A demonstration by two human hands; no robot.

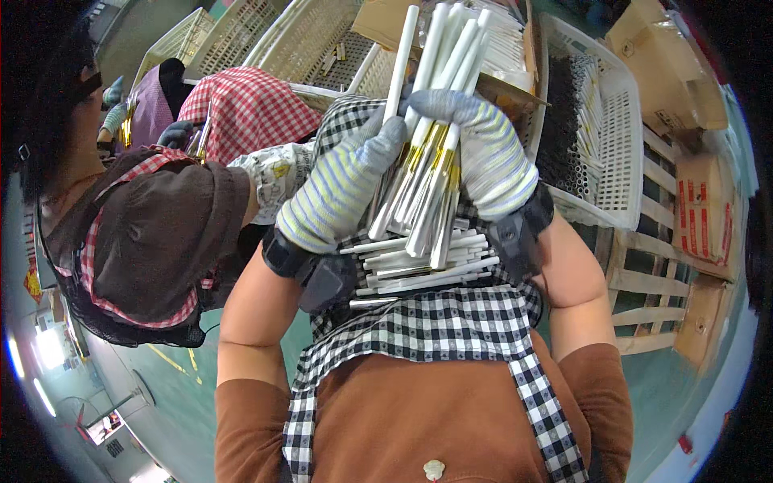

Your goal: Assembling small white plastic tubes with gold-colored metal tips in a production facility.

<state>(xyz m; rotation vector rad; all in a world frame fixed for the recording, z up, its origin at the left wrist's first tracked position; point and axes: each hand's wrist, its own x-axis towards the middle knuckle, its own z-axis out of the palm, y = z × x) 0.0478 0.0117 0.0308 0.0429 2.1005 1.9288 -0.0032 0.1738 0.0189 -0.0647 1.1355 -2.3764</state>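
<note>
Co-worker (pixel 153 233): person in dark brown garment, left of the black-and-white checked cloth apron (pixel 419 326).
Left hand (pixel 342 185): striped knit glove, grey fingertips; fingers pinching one slim white tube (pixel 400 60) over the apron.
Bundle (pixel 420 189): slim white tubes, gold bands, silvery lower ends, held over the apron.
Loose tubes (pixel 435 263): white, crosswise on the apron.
Right hand (pixel 489 153): matching glove; fingers wrapped around the bundle.
Crate (pixel 618 153): white perforated plastic, right of the apron.

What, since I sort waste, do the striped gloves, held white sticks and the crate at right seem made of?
Striped gloves: probably knitted fabric, matte and snug.
Held white sticks: smooth, slightly shiny; plastic or painted wood, unclear which.
Crate: likely moulded plastic, dull white, its wall pierced by regular openings.
</note>
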